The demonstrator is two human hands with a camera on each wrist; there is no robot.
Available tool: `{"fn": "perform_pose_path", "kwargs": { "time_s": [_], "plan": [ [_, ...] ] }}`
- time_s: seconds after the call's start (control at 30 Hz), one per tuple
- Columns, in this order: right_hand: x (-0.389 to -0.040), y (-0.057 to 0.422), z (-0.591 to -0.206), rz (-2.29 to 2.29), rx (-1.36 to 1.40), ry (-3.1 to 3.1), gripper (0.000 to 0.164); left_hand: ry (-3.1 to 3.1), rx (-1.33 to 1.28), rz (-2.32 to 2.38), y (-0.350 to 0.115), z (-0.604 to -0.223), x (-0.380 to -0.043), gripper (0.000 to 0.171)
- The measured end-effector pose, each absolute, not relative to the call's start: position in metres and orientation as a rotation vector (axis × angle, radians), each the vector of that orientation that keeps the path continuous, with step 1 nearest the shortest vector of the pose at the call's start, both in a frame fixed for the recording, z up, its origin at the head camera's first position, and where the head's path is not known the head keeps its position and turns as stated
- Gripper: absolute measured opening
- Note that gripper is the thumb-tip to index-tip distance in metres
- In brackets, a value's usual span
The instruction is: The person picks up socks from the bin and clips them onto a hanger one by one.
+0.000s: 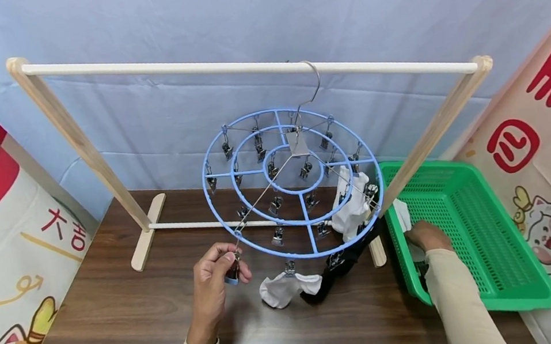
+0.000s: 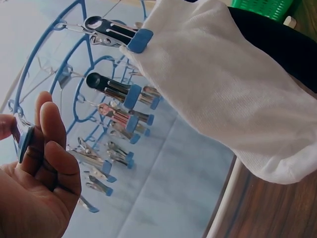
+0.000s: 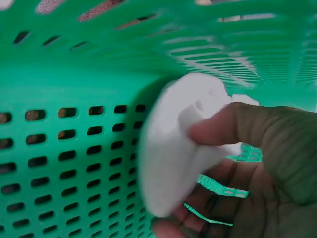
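My left hand pinches a metal clip with blue tips, at the front left of a round blue clip hanger. The left wrist view shows that clip between thumb and fingers, with no cloth in it. Down inside the green basket, my right hand grips a white sock by thumb and fingers, close to the slotted side wall. One white sock hangs from the front clip. At the hanger's right hang another white sock and a black one.
A wooden rack with a white top bar carries the hanger by its hook. Several clips dangle from the blue rings. The rack's left foot stands on the brown table. The basket sits beside the right post.
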State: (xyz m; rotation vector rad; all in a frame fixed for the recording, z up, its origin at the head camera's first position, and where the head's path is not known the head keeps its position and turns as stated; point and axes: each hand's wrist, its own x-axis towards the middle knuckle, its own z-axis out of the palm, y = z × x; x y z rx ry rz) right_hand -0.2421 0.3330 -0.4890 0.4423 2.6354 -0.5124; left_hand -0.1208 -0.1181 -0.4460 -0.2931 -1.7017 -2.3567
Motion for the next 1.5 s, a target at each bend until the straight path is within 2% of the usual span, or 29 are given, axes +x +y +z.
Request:
{"fn": "perform_pose_path", "kwargs": {
  "time_s": [0.3,0.47,0.57,0.63,0.93,1.13,1.33,1.43,1.5],
  "plan": [
    [-0.250,0.340,-0.500,-0.800,0.376,2.926,0.034,-1.677,-0.310,-2.366,-0.118,-0.446,-0.120,0.020],
    [-0.253,0.338,-0.503,-0.994,0.443,3.025,0.027,-1.657,-0.333,-2.370,-0.118,-0.446,-0.121,0.020],
    [-0.252,0.334,-0.502,-1.075,0.494,3.037,0.040,-1.654,-0.343,-2.373,-0.119,-0.447,-0.121,0.020],
    [-0.252,0.332,-0.501,-1.093,0.503,3.046,0.042,-1.654,-0.349,-2.377,-0.119,-0.447,-0.121,0.020],
    [-0.257,0.332,-0.501,-1.106,0.435,3.051,0.032,-1.654,-0.330,-2.379,-0.118,-0.447,-0.121,0.020],
    [-0.261,0.333,-0.501,-1.373,0.367,2.915,0.051,-1.659,-0.308,-2.383,-0.118,-0.446,-0.121,0.020],
    [-0.259,0.334,-0.501,-1.272,0.345,2.944,0.047,-1.681,-0.313,-2.376,-0.118,-0.447,-0.122,0.021],
    [-0.257,0.337,-0.501,-1.185,0.401,2.922,0.029,-1.692,-0.319,-2.371,-0.118,-0.447,-0.122,0.021],
    [-0.256,0.340,-0.501,-1.163,0.437,2.878,0.032,-1.694,-0.320,-2.372,-0.118,-0.447,-0.122,0.021]
  ]
}}
